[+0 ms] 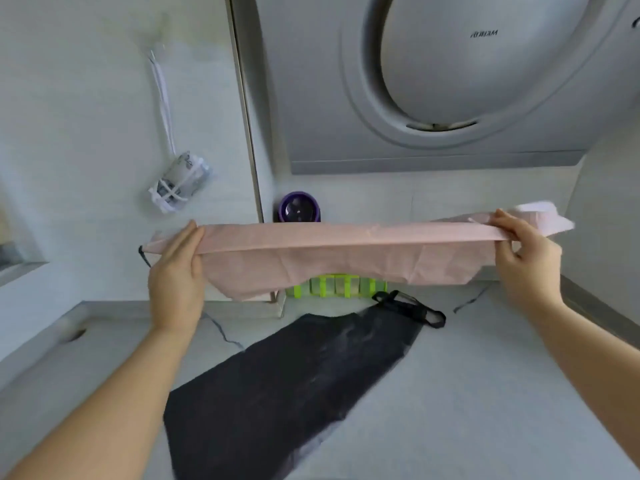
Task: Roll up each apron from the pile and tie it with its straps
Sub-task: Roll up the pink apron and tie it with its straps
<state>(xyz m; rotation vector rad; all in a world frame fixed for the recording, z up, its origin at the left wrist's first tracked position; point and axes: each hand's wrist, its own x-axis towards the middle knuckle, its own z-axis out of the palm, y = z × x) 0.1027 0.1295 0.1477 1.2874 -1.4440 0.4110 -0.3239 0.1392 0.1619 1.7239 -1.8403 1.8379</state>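
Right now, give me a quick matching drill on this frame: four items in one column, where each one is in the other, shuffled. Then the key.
Items:
1. pink apron
2. dark apron
3. purple container
4. tied white bundle

Places:
A. lying flat on the counter
B. hanging on the wall at left
C. held up, stretched between the left hand and the right hand
D. at the back of the counter, behind the held cloth

Pairs: 1-C, 2-A, 3-D, 4-B

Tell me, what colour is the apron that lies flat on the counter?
The flat apron is dark grey, almost black, with black straps. The head view shows it.
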